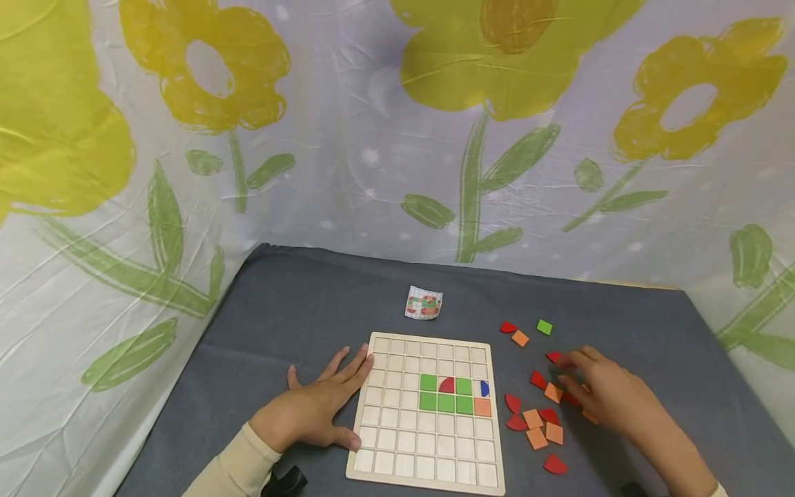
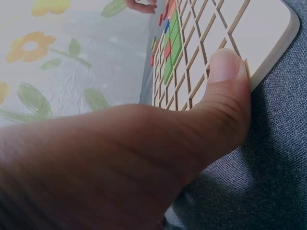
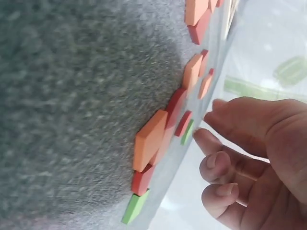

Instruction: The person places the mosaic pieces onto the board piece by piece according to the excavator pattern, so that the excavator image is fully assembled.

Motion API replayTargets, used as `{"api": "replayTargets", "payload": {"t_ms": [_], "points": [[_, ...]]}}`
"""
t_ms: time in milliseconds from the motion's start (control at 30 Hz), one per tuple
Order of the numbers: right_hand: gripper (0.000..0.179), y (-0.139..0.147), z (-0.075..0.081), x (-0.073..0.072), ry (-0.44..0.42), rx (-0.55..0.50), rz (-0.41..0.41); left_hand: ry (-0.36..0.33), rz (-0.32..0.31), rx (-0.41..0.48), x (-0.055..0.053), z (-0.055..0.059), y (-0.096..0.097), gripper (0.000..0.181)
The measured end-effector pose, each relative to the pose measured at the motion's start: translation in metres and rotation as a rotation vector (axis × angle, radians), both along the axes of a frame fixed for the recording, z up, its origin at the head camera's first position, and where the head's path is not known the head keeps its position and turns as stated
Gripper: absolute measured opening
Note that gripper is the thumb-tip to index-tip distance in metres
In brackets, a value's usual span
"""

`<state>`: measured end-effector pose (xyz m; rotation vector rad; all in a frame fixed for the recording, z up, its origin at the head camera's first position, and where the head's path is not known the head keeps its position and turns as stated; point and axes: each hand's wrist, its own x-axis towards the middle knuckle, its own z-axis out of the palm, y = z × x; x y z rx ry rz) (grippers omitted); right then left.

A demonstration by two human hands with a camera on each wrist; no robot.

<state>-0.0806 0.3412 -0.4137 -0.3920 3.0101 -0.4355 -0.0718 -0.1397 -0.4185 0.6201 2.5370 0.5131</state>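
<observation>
Red piece [image 1: 552,357] (partly hidden), just beside right hand [image 1: 607,392]

The person's left sleeve [image 1: 232,462] is cream-coloured, plain and lightly creased, ending in a narrow edge at the wrist. Beyond this edge lies the bare left hand [image 1: 317,413], whose thumbnail [image 2: 224,65] is short, broad and rounded. Just beside the left sleeve is a small black fitting [image 1: 292,481], its details too dark to distinguish. Well to the right of the left sleeve are the bare right hand [image 1: 611,393], short-nailed, and a pale sliver of right sleeve [image 1: 719,491].
</observation>
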Motion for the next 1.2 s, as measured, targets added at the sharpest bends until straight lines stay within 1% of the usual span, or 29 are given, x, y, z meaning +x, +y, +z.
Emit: {"api": "replayTargets", "payload": {"t_ms": [133, 233, 367, 500, 567, 700, 833, 967, 1067, 1133, 1200], "points": [[0.023, -0.001, -0.002, 0.002, -0.019, -0.012, 0.015, 0.003, 0.004, -0.015, 0.000, -0.001, 0.002, 0.126], [0.027, -0.007, -0.005, 0.003, -0.013, -0.007, 0.037, 0.006, 0.008, -0.029, 0.000, -0.002, 0.003, 0.126], [0.025, -0.017, -0.010, 0.002, 0.042, 0.030, 0.055, 0.011, 0.010, -0.031, 0.000, -0.002, 0.003, 0.127], [0.024, -0.028, -0.012, 0.000, 0.061, 0.052, 0.070, 0.014, 0.006, -0.012, 0.001, -0.002, 0.002, 0.128], [0.024, -0.033, -0.013, -0.001, 0.074, 0.053, 0.090, 0.013, 0.005, -0.009, 0.000, -0.002, 0.002, 0.127], [0.025, -0.041, -0.014, -0.002, 0.070, 0.039, 0.109, 0.011, 0.011, -0.029, 0.000, -0.003, 0.002, 0.126], [0.026, -0.046, -0.013, -0.003, 0.031, 0.027, 0.105, 0.009, 0.016, -0.040, 0.001, -0.004, 0.003, 0.127], [0.028, -0.051, -0.009, -0.001, 0.019, 0.019, 0.120, 0.009, 0.012, -0.041, 0.001, -0.004, 0.002, 0.127], [0.028, -0.061, -0.004, 0.002, 0.042, 0.001, 0.161, 0.009, 0.009, -0.039, 0.000, -0.003, 0.002, 0.126], [0.027, -0.071, -0.001, 0.004, 0.070, -0.027, 0.213, 0.007, 0.008, -0.038, 0.000, -0.003, 0.002, 0.126], [0.026, -0.083, 0.002, 0.005, 0.111, -0.053, 0.282, 0.002, 0.008, -0.034, 0.000, -0.003, 0.001, 0.126]]}}
